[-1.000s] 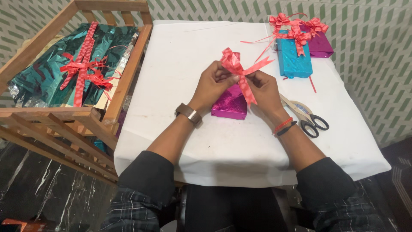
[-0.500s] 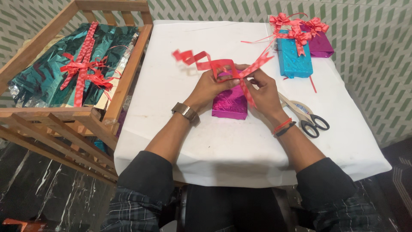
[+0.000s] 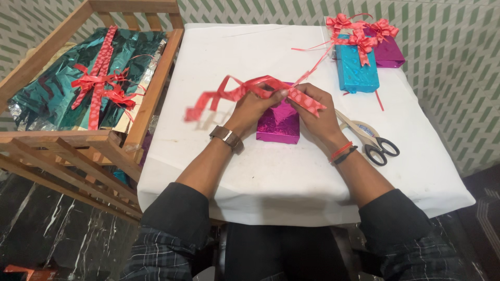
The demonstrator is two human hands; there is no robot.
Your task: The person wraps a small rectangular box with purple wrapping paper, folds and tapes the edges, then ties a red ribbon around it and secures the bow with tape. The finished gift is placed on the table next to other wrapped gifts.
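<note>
A small gift box wrapped in shiny magenta foil (image 3: 279, 126) lies on the white table (image 3: 271, 177) in front of me. My left hand (image 3: 253, 107) and my right hand (image 3: 315, 112) meet above its far end, both pinching a red ribbon (image 3: 245, 91). The ribbon stretches out flat, its loose looped end trailing left over the table and a short tail lying across my right hand. A thin ribbon strand runs up and right from my fingers toward the wrapped boxes at the back.
A blue gift box (image 3: 356, 67) and a magenta one (image 3: 388, 49), both with red bows, sit at the table's back right. Scissors (image 3: 369, 138) lie right of my right wrist. A wooden crate (image 3: 130, 130) on the left holds green foil sheets and red ribbons.
The ribbon was gathered into a bow above the box; it has since opened out, and its loose end now hangs lower and farther left.
</note>
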